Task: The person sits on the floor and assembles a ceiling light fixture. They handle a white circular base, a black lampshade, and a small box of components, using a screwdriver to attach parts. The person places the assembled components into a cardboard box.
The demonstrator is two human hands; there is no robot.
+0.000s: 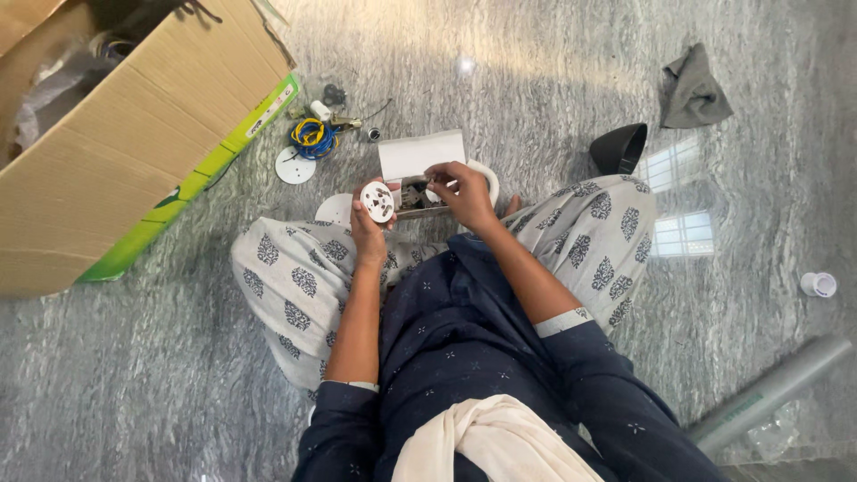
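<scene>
Grey marbled floor, polished, window glare on it; person seated cross-legged, camera looking straight down.

Near: left hand closed around a round white disc, fingers wrapped behind it, thumb at the rim. Disc stands on edge, flat face turned up toward the camera, dark fittings showing on that face. Being round, it has no long axis to speak of; its face axis points up and slightly toward the body.

Just right of that grip: right hand pinched shut, fingertips together over a small open box. What sits between the fingertips is too small to tell. White lid flap of the box stands up on the far side of the pinch.

Judgement: a fitting step looks in hand, 1 small part being picked from the box for the disc. Next move would call for carrying the pinch left to the disc's face, with the left hand holding it steady.

Farther, beyond the left grip: second white disc flat on the floor, wire coil in blue and yellow, carton. Well right of the pinch: grey cloth, small white cap.
</scene>
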